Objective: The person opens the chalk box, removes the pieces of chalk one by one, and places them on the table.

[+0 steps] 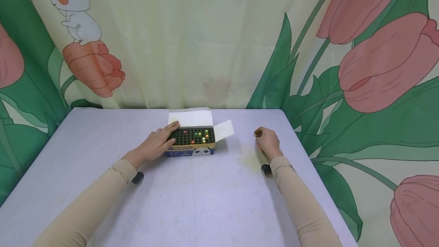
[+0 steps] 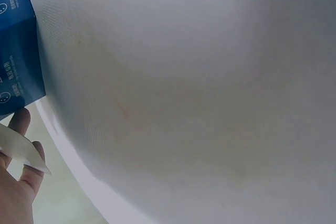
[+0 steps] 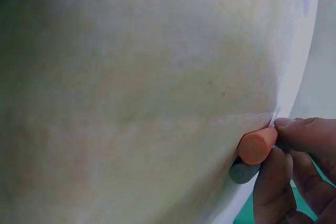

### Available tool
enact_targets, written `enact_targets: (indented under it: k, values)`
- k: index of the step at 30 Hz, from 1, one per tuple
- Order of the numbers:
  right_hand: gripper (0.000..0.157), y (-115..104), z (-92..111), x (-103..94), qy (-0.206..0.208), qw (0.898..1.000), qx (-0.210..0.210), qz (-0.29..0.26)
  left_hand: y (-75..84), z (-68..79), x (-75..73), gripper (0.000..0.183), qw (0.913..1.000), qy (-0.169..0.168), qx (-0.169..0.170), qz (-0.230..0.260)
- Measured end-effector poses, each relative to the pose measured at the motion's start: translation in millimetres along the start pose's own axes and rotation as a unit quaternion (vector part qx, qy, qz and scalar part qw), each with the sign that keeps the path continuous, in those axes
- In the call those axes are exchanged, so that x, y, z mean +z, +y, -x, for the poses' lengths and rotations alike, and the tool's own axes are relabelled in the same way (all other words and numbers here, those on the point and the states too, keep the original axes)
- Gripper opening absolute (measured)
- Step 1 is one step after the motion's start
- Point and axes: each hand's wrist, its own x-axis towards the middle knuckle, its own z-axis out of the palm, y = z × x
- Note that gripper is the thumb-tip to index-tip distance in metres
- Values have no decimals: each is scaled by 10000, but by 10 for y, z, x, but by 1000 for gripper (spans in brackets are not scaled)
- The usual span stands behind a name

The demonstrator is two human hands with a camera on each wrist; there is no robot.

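A chalk box [image 1: 190, 151] with a panda on its front stands with its lid up, several coloured chalks showing in its black holed tray [image 1: 190, 137]. My left hand [image 1: 154, 144] rests on the box's left end, its fingers reaching over the tray's edge. In the left wrist view its fingers [image 2: 32, 174] lie about a white flap [image 2: 21, 148] beside the blue box side. To the right of the box, my right hand [image 1: 268, 142] pinches an orange chalk [image 3: 256, 148] between thumb and fingers. A grey-green chalk [image 3: 244, 172] lies right under it, against the fingers.
The box's white lid [image 1: 190, 117] stands up at the back, and a side flap [image 1: 223, 130] sticks out to the right. A pale cloth with yellowish smudges covers the table [image 1: 205, 201]. A printed curtain [image 1: 219, 41] hangs behind the table's far edge.
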Motion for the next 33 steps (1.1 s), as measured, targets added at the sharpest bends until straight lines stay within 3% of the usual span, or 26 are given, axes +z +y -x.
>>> enact_targets:
  k: [10, 18, 33]
  values:
    - [26, -10, -7, -22, -5, 10000, 3, -12, -14, -19, 9, 63, 10000, -16, 77, -8]
    - [29, -87, -50, -83, 103, 9993, -153, -326, -18, -12, 5, 63, 10000, 29, 68, -17]
    - [22, -554, -115, -297, 698, 9926, -925, -371, -16, -20, -2, 63, 10000, -47, 29, -47]
